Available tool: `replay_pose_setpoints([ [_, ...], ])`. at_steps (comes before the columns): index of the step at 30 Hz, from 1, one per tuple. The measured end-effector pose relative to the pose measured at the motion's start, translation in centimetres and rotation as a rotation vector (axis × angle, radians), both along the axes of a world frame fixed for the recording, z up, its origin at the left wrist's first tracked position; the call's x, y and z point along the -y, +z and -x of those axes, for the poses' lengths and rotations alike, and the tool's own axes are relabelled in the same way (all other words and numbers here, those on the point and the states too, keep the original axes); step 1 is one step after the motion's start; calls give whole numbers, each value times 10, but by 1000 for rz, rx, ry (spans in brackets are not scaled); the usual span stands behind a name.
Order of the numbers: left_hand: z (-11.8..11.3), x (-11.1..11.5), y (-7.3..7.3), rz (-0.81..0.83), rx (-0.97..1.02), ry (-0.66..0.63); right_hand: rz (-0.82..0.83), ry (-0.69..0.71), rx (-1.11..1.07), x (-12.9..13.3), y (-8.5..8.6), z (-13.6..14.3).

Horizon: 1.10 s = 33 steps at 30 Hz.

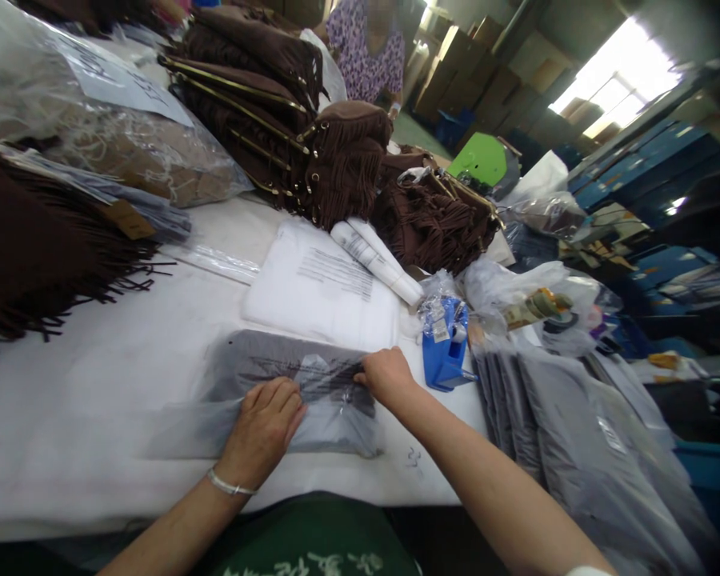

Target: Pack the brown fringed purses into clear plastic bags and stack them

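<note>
Tugging hard, we may tear the plastic bag (342,436) our right hand (390,378) pinches; our left hand (271,420) presses, grip unclear.

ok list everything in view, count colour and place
Package: 1, grey, under left hand
Printed plastic: one stack, white, behind package
Rolled plastic: unclear, white, by stack
Tape dispenser: 1, blue, right of package
Fringed items: several, brown, table's back and left
Clear sack: 1, colourless, back left
Bundles: several, grey, right
Table: 1, white, beneath
Boxes: several, brown, background
Window: 1, white, background
Other person: 1, purple top, background
Bracelet: 1, silver, left wrist
Left hand: 1, bare, on package
Right hand: 1, bare, package edge
</note>
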State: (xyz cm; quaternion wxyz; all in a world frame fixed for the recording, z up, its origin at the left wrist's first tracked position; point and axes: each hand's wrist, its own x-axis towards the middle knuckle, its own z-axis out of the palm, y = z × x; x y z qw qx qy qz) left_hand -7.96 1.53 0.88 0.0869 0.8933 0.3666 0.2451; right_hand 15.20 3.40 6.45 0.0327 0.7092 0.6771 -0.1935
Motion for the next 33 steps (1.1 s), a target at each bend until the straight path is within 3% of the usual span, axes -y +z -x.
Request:
replay_pose_setpoints([
  [2, 0, -1, 1, 7, 27, 2, -37, -73, -164, 17, 13, -3],
  [4, 0, -2, 3, 31, 61, 9, -80, -222, -634, 43, 21, 5],
  [7, -1, 0, 13, 86, 151, 25, -174, -556, -1525, 82, 20, 31],
  [10, -5, 7, 33, 128, 254, -10, -147, -765, -1924, 105, 14, 56],
  [14, -12, 23, 59, 162, 341, -104, -55, -847, -2064, 112, 10, 69],
  [17, -13, 32, 67, 199, 347, -128, -32, -869, -2127, 112, 8, 71],
  [25, -11, 40, 69, 227, 382, -120, 19, -919, -2230, 114, 1, 78],
  [33, -15, 43, 64, 222, 366, -90, -120, -948, -2139, 116, 0, 82],
])
